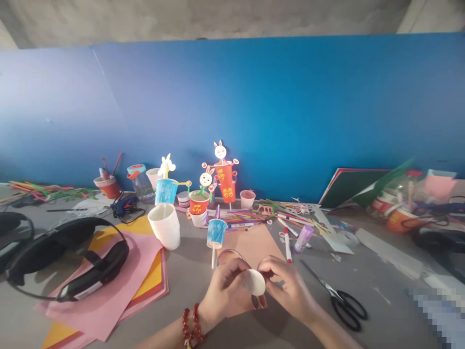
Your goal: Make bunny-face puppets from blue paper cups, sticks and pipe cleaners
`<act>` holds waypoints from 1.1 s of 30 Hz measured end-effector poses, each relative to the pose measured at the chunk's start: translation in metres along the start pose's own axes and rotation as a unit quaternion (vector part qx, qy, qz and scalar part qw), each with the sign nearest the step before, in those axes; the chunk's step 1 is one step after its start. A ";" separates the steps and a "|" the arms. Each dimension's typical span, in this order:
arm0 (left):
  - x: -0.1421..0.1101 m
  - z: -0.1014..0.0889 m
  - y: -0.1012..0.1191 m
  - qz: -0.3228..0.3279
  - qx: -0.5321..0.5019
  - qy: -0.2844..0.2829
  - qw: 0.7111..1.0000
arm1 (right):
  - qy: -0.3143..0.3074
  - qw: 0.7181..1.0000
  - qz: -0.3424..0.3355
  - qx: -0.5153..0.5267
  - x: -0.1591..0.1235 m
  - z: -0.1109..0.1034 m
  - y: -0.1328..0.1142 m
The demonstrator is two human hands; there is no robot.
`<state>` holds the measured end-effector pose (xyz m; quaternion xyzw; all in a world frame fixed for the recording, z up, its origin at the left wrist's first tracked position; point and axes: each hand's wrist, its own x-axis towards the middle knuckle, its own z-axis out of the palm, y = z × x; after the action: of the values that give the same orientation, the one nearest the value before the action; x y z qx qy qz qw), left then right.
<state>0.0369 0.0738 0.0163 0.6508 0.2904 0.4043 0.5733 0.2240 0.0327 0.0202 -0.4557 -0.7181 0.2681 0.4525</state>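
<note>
My left hand (228, 287), with red bead bracelets at the wrist, pinches a round white paper disc (256, 282) between thumb and fingers. Close to the disc's right edge, the fingers of my right hand (285, 286) are pressed together; what they hold is hidden. Below both hands lies a sheet of tan paper (269, 242), with small dark oval pieces (257, 301) near its front edge. Just beyond my left hand stands a small blue-painted paper cup (217, 233) with a white straw under it. Part of a round rim shows behind my left fingers.
Scissors (339, 295), a glue stick (303, 239) and a red marker (287, 245) lie to the right. A stack of white cups (165, 227), coloured paper (141, 264) and a black headset (69, 257) sit left. Rabbit-headed cup figures (225, 177) stand behind, before a blue partition (290, 111).
</note>
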 end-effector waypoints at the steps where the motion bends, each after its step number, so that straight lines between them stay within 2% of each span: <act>1: 0.001 0.000 -0.002 -0.014 -0.025 0.004 1.000 | -0.008 1.000 -0.013 -0.012 0.000 -0.001 0.000; 5: 0.003 0.000 -0.006 -0.067 -0.101 0.021 0.992 | -0.022 0.996 -0.040 -0.082 -0.002 -0.003 0.003; 9: 0.002 0.002 -0.002 -0.090 -0.115 0.034 0.989 | -0.024 0.986 -0.040 -0.157 -0.005 -0.002 0.005; 13: 0.001 0.003 0.000 -0.096 -0.126 0.033 0.987 | -0.020 0.983 -0.071 -0.170 -0.004 -0.002 0.002; 15: 0.001 0.003 0.000 -0.095 -0.133 0.038 0.986 | 0.007 0.984 -0.073 -0.160 -0.003 -0.002 0.002; 18: 0.002 0.001 0.000 -0.077 -0.135 0.061 0.986 | 0.060 0.992 -0.023 -0.108 -0.002 -0.002 0.007; 20: 0.003 -0.001 -0.001 -0.058 -0.120 0.075 0.988 | 0.084 0.995 0.040 -0.022 -0.001 -0.001 0.012; 24: 0.004 -0.004 -0.002 -0.043 -0.060 0.081 0.994 | 0.100 0.971 0.145 0.164 0.002 0.001 0.021; 28: 0.003 -0.002 -0.002 -0.040 -0.008 0.084 0.996 | 0.096 0.960 0.170 0.202 0.001 0.000 0.020; 33: 0.001 -0.001 0.000 -0.045 0.016 0.093 0.995 | 0.079 0.965 0.153 0.196 -0.002 -0.003 0.010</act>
<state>0.0367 0.0754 0.0163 0.6060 0.3776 0.4320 0.5509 0.2311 0.0352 0.0129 -0.4818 -0.5353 0.4329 0.5421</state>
